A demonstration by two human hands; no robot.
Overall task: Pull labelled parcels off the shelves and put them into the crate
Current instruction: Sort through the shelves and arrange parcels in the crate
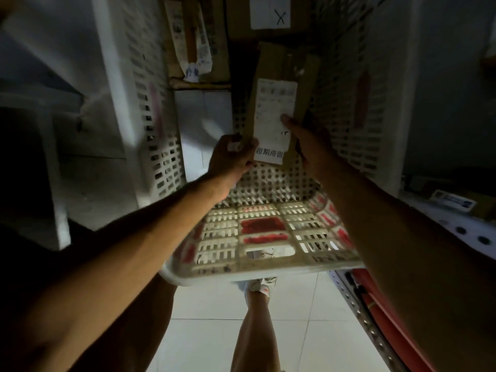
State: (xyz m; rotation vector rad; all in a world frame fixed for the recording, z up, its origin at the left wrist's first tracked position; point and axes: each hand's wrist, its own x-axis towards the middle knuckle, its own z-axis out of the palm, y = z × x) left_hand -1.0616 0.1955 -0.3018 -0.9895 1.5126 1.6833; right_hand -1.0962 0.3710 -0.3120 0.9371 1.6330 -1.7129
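Both hands hold one labelled cardboard parcel (279, 103) over the white crate (268, 267): the left hand (230, 157) grips its near left corner, the right hand (306, 140) clasps its right edge, thumb on the label. The step looks like placing; next, lower it onto the bare perforated floor (near end). Other boxes (198, 49) fill the crate's far end.

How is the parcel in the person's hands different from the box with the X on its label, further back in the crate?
The held parcel is narrow and long; the X box looks wider. The held parcel is gripped by the left hand and right hand above the crate floor; the X box lies untouched. The held parcel's label carries printed text; the X box's shows a hand-drawn cross. Both are brown cardboard with white labels.
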